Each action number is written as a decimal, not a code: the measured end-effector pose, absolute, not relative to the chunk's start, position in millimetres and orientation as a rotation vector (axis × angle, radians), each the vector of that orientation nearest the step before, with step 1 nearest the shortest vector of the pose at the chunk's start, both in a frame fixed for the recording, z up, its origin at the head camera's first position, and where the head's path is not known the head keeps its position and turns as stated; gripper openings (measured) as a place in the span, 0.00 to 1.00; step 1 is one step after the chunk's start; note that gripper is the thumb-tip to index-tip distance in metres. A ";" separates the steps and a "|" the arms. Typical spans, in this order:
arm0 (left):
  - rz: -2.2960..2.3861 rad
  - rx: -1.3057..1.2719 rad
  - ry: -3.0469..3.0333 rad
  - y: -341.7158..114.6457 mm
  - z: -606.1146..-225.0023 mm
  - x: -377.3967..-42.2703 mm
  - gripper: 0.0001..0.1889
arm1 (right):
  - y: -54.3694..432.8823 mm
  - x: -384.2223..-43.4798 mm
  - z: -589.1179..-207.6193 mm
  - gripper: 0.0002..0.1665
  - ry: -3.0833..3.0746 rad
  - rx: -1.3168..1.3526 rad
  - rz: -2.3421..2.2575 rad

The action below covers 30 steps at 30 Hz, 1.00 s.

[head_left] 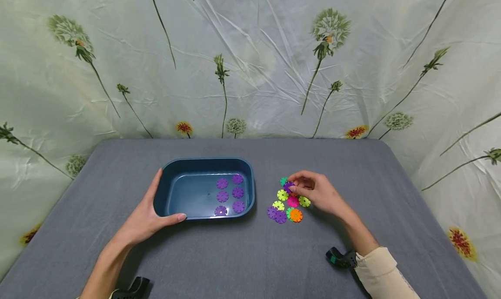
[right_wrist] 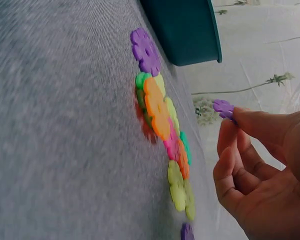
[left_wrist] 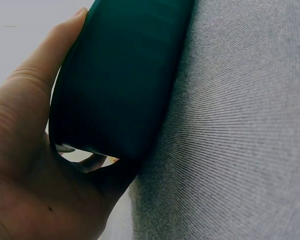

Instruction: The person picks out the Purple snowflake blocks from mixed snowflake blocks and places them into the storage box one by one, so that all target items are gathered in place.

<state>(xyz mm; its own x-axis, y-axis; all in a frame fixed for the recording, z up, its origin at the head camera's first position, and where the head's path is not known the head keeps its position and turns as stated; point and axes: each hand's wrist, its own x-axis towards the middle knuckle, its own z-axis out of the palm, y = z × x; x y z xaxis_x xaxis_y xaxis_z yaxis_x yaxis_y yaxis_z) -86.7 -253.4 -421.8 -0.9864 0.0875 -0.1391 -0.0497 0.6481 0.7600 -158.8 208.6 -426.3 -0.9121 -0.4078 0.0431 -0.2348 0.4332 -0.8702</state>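
My left hand [head_left: 142,220] grips the left end of a blue plastic tray [head_left: 252,190], thumb on the near rim and fingers along the left side. In the left wrist view the tray's outer wall [left_wrist: 120,85] fills the middle. Several purple flower-shaped discs [head_left: 222,196] lie in the right half of the tray. Between thumb and fingertips my right hand [head_left: 322,194] pinches a purple flower-shaped disc [right_wrist: 223,108], held above a loose pile. That pile has yellow, pink [head_left: 292,201], green and orange [head_left: 296,215] discs, with purple ones [head_left: 280,216] at its near left.
A grey cloth [head_left: 219,260] covers the table. Behind it hangs a pale curtain [head_left: 266,72] printed with dandelions. A black wrist device [head_left: 341,258] sits by the right cuff, and another [head_left: 135,288] by the left wrist.
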 end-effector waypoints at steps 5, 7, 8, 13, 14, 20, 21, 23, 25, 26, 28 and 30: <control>1.244 0.018 2.701 -252.4 -421.4 -86.9 0.72 | 203.0 -161.4 -425.7 0.11 2.538 -0.548 -1.531; 1.241 0.012 2.702 -251.8 -421.0 -86.9 0.72 | 200.4 -161.7 -424.0 0.11 2.548 -0.549 -1.544; 1.239 0.010 2.703 -251.5 -420.9 -86.9 0.72 | 198.8 -161.8 -422.7 0.11 2.544 -0.549 -1.556; 1.225 0.002 2.711 -251.0 -420.3 -86.3 0.72 | 190.5 -163.6 -416.8 0.11 2.517 -0.553 -1.588; 1.227 0.004 2.712 -251.1 -420.4 -86.2 0.72 | 188.8 -164.3 -416.1 0.11 2.508 -0.549 -1.591; 1.226 -0.004 2.712 -250.6 -421.1 -86.2 0.73 | 179.0 -169.0 -414.1 0.12 2.483 -0.566 -1.600; 1.223 -0.008 2.712 -250.4 -421.1 -86.3 0.73 | 177.3 -169.8 -413.9 0.12 2.481 -0.572 -1.603; 1.221 -0.011 2.711 -250.3 -421.1 -86.6 0.73 | 173.5 -170.9 -413.3 0.12 2.472 -0.579 -1.610; 1.223 -0.010 2.710 -250.6 -421.2 -86.6 0.73 | 169.6 -171.7 -412.4 0.12 2.456 -0.582 -1.621; 1.224 -0.009 2.710 -250.8 -421.2 -86.6 0.72 | 168.0 -172.2 -412.1 0.12 2.451 -0.585 -1.625; 1.226 -0.005 2.711 -251.1 -421.2 -86.4 0.72 | 164.9 -172.4 -411.0 0.12 2.431 -0.581 -1.636; 1.231 -0.002 2.711 -251.1 -421.3 -86.2 0.72 | 162.0 -172.3 -409.8 0.12 2.416 -0.575 -1.647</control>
